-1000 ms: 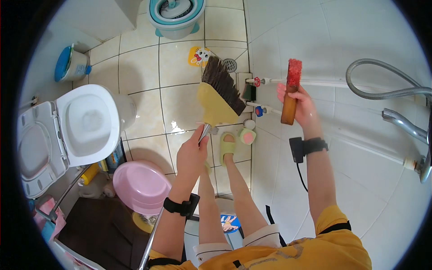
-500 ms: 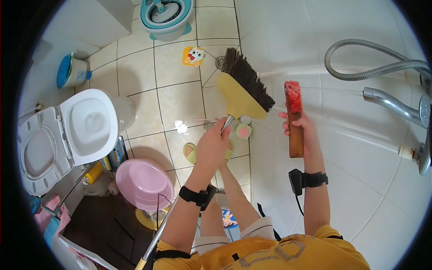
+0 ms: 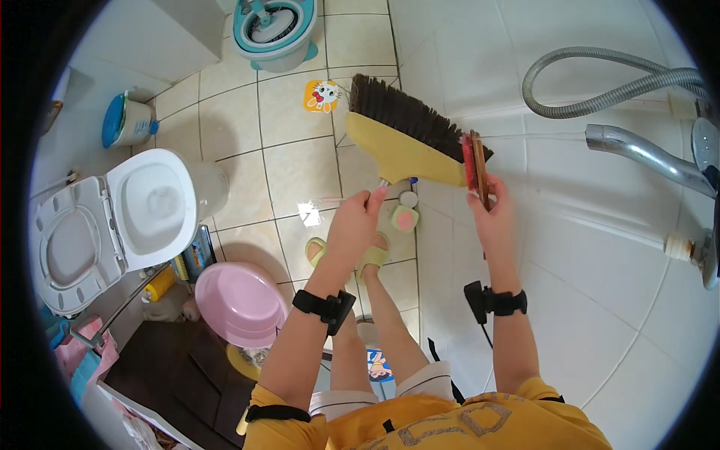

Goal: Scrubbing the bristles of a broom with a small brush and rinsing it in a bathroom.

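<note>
A broom (image 3: 405, 154) with a yellow head and dark bristles is held up by my left hand (image 3: 354, 225), whose fingers wrap round its metal handle close to the head. In my right hand (image 3: 491, 212) is a wooden scrub brush (image 3: 481, 166) with red bristles, turned edge-on. Its red bristles meet the right end of the broom head, beside the dark bristles. From the faucet spout (image 3: 611, 140) on the right wall, a thin stream of water runs left toward the brush and the broom's end.
A toilet (image 3: 154, 214) with its lid up stands at the left, a pink basin (image 3: 240, 304) nearer to me. A teal mop bucket (image 3: 275, 37) is at the far end. A shower hose (image 3: 551, 109) loops off the right wall. Green slippers (image 3: 373, 255) are on my feet.
The brush has moved left and turned edge-on, coming against the broom head. The broom head has tilted and shifted, its right end now nearer the right hand.
</note>
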`<move>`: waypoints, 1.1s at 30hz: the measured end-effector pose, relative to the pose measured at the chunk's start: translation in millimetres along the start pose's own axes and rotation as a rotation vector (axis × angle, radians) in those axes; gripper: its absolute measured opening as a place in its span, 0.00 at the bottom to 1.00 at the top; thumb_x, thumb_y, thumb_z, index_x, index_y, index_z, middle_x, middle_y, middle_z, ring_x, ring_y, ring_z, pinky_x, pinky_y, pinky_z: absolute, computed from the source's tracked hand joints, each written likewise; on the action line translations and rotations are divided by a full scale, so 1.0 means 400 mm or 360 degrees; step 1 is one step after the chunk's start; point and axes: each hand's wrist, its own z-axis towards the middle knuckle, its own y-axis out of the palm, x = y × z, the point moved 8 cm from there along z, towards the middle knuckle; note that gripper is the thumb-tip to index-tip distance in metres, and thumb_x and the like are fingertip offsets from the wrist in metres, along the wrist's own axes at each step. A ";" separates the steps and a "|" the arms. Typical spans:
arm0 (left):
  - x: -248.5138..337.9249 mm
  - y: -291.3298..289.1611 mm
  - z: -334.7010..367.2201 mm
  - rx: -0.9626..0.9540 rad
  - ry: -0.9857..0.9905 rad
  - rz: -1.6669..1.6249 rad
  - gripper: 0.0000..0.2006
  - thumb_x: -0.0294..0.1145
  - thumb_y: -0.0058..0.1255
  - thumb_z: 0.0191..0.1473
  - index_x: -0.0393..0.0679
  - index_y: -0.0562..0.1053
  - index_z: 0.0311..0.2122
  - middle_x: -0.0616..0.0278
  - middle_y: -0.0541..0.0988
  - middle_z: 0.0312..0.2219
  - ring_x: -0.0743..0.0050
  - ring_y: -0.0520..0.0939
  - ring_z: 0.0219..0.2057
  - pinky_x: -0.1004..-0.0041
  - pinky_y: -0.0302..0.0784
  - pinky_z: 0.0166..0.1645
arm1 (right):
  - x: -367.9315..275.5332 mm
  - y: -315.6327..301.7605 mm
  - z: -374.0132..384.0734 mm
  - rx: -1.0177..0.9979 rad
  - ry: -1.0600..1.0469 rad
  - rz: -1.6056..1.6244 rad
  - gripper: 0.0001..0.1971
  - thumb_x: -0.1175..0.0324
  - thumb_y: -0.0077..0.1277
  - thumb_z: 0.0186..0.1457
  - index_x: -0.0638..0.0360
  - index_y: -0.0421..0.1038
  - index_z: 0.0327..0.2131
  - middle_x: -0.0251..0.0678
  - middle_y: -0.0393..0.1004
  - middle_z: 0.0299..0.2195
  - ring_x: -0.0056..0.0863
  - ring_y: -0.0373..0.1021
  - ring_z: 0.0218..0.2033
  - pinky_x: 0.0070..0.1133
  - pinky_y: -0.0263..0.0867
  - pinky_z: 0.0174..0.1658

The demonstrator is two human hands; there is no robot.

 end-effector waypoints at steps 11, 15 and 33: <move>0.004 0.024 0.072 -0.0222 -0.0039 -0.0178 0.30 0.60 0.40 0.57 0.41 0.65 0.17 0.69 0.62 0.09 0.80 0.60 0.10 0.76 0.56 0.16 | 0.099 -0.010 -0.129 0.0207 0.0216 0.0462 0.24 0.80 0.48 0.49 0.62 0.59 0.53 0.34 0.68 0.42 0.14 0.65 0.26 0.14 0.64 0.29; -0.001 0.070 0.042 -0.0472 -0.0201 -0.0458 0.28 0.61 0.40 0.56 0.45 0.62 0.18 0.74 0.58 0.09 0.85 0.57 0.08 0.79 0.49 0.10 | 0.126 -0.044 -0.158 0.0373 0.0187 0.0600 0.24 0.80 0.46 0.50 0.62 0.58 0.53 0.34 0.67 0.42 0.15 0.66 0.26 0.14 0.62 0.28; 0.012 0.084 0.024 -0.0560 -0.0011 -0.0238 0.31 0.63 0.40 0.55 0.44 0.62 0.16 0.73 0.58 0.10 0.84 0.58 0.12 0.78 0.55 0.17 | -0.002 -0.102 -0.149 0.0564 -0.0038 0.0816 0.18 0.76 0.50 0.53 0.58 0.55 0.46 0.33 0.65 0.36 0.16 0.63 0.22 0.14 0.60 0.22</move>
